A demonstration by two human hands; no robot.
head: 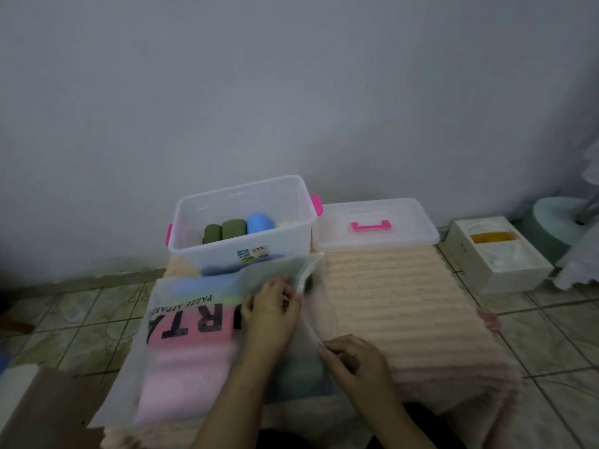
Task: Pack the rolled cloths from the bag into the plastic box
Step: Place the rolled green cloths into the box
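Frosted plastic bag [194, 335] lies flat before me on peach ribbed mat [405, 303], pink and blue rolls dim inside. My left hand [272, 311] and right hand [353, 358] pinch its open right edge. Film likely slippery; rolls soft, light, best gripped round the middle. Plastic box [243, 222] beyond holds two green rolls [222, 231], one blue [259, 222]. Lid [372, 223] beside it, clear of the path.

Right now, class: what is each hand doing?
Left hand: pinching the bag at its open edge.
Right hand: gripping the same edge nearer the person.
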